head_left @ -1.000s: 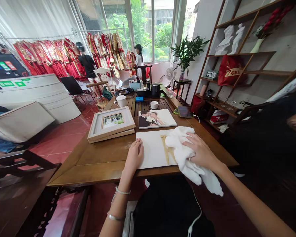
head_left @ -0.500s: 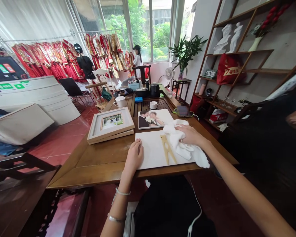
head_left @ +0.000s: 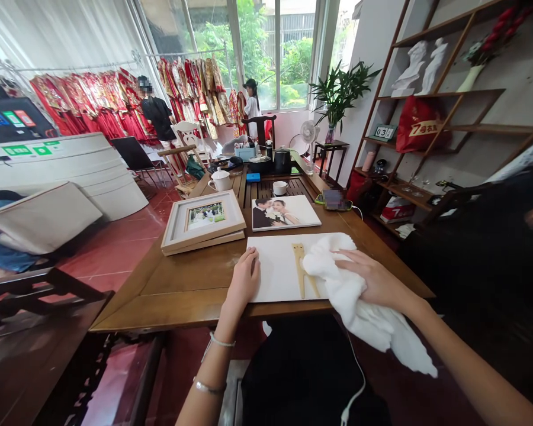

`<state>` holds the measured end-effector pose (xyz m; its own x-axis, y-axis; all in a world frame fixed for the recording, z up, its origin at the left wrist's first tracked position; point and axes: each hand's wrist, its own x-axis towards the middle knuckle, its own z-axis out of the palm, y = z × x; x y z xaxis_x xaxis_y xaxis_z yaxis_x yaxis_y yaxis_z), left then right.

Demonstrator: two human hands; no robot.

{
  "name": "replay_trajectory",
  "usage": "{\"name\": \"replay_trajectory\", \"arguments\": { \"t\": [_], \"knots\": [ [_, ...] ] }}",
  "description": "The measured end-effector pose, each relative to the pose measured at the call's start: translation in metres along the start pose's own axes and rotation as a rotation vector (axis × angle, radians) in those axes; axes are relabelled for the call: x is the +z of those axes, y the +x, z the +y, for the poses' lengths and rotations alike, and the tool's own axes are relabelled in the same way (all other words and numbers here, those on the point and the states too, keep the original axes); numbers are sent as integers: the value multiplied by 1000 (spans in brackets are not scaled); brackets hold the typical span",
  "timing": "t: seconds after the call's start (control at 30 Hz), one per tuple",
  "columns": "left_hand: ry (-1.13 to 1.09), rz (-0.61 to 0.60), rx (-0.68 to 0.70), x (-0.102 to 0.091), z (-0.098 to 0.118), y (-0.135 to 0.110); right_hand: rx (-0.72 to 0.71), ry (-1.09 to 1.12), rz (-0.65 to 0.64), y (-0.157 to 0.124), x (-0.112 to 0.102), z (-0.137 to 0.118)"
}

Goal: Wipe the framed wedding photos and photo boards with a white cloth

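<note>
Tall, bright windows [head_left: 278, 56] stand at the top centre with green foliage [head_left: 252, 35] outside; at the upper left a pale curtain [head_left: 71, 35] hangs above red and gold garments [head_left: 86, 103]. Brown wooden shelves [head_left: 488, 128] stand against the white wall [head_left: 369, 38] at the upper right, a dark red tiled floor [head_left: 115, 257] shows at the left, and a brown wooden table [head_left: 173, 300] spans the middle of the frame

Black clothing [head_left: 311, 378]; pale bracelet [head_left: 222, 342], silver bangle [head_left: 208, 388] on left arm [head_left: 217, 364]; white cable [head_left: 346, 412]
</note>
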<state>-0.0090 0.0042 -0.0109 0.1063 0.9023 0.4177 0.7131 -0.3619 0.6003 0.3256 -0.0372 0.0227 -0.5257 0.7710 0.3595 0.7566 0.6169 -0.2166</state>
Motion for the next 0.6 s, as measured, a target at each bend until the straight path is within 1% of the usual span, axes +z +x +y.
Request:
{"name": "replay_trajectory", "arguments": {
  "t": [0.07,0.2,0.3,0.37,0.47,0.53,0.6],
  "knots": [
    [0,4,-2,0,1,0,28,-28,17,14,4,19],
    [-9,11,-2,2,2,0,89,-83,34,56,13,50],
    [-17,37,-12,5,3,-1,86,-115,-2,85,16,61],
    [-16,53,-23,7,4,-1,86,-124,-29,98,17,62],
    [4,45,-36,7,6,-1,107,-116,-47,101,17,56],
    [15,33,-39,7,7,-1,115,-96,-26,92,17,46],
    [14,30,-39,6,8,-1,114,-70,14,75,16,31]
  ]
}}
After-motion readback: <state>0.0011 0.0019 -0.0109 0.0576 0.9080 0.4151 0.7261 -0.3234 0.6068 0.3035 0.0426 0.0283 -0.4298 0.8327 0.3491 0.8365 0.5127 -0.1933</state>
